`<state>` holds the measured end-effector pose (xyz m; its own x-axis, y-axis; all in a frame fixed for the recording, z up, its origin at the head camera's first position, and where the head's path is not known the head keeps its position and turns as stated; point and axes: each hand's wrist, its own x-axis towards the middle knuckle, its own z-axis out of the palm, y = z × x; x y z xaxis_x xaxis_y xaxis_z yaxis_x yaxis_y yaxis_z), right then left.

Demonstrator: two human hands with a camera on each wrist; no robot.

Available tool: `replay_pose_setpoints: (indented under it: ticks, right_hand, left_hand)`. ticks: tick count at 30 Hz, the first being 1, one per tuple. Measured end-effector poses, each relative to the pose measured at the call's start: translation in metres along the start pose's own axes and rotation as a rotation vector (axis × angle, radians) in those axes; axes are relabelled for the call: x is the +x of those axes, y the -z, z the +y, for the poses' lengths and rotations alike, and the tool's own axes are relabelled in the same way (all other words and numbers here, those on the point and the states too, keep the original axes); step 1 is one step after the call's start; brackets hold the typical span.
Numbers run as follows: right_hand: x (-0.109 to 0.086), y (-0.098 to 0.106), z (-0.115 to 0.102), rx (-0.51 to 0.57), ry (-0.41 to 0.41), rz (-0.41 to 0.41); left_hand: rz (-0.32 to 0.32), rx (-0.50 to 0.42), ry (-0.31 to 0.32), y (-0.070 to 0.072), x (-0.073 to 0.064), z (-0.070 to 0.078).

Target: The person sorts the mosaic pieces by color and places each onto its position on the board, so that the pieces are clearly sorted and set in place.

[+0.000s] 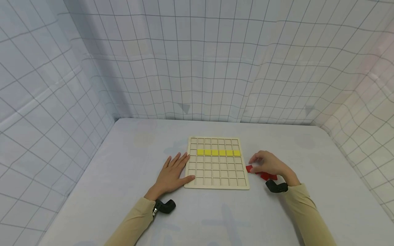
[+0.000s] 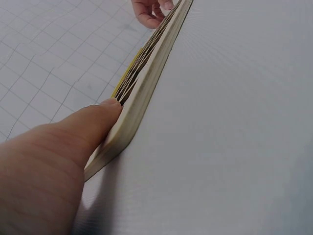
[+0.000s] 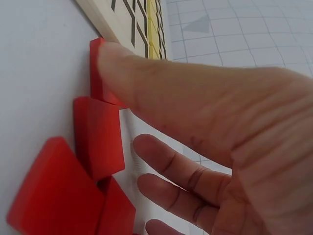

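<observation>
A pale wooden grid board [image 1: 212, 185] lies flat on the table, with a row of yellow square tiles [image 1: 219, 152] across its upper part. My left hand [image 1: 170, 175] rests at its left side, fingers spread and thumb over the lower left edge. Right of the board, my right hand [image 1: 270, 164] is over a small group of red tiles [image 1: 264, 176]. In the right wrist view the thumb touches the red tile [image 3: 96, 68] nearest the board. The index finger is apart from the thumb in the head view. Other fingers are loosely bent, holding nothing visible.
White table [image 1: 147, 147] surrounds the board. White grid-patterned curtains [image 1: 197, 68] hang behind and at both sides. A black wrist device [image 1: 166, 206] sits on the left wrist and another black wrist device [image 1: 276, 187] on the right.
</observation>
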<state>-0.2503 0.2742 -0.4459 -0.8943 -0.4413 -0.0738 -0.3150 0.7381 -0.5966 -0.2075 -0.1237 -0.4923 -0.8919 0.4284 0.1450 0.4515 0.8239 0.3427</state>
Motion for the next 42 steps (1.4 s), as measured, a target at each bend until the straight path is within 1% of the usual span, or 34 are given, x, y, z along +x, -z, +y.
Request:
replay_pose_setpoints:
  ticks: [4,9,21,27,34,42]
  right_hand:
    - [0.0001,0.0,0.0023,0.005,0.035,-0.016]
    - [0.0016,-0.0016,0.0044,-0.011,0.037,-0.002]
    - [0.0041,-0.003,0.0007,-0.021,-0.011,0.039]
    - [0.0056,-0.0041,0.0003,-0.005,-0.036,0.051]
    - [0.0063,-0.005,0.0004,0.01,-0.046,0.072]
    - [0.0054,-0.0057,0.0009,0.03,-0.057,0.1]
  left_hand:
    - [0.0,0.001,0.0,0.0006,0.0005,-0.0002]
    - [-0.003,-0.002,0.003,0.0014,0.0007,0.0002]
    - [-0.002,-0.01,-0.001,0.0012,0.0001,0.0011]
    - [-0.006,-0.002,0.003,0.0017,0.0,0.0014]
    - [-0.013,-0.001,0.004,0.0007,0.0001,0.0005]
    - [0.0,0.006,-0.006,0.0,-0.0001,-0.0004]
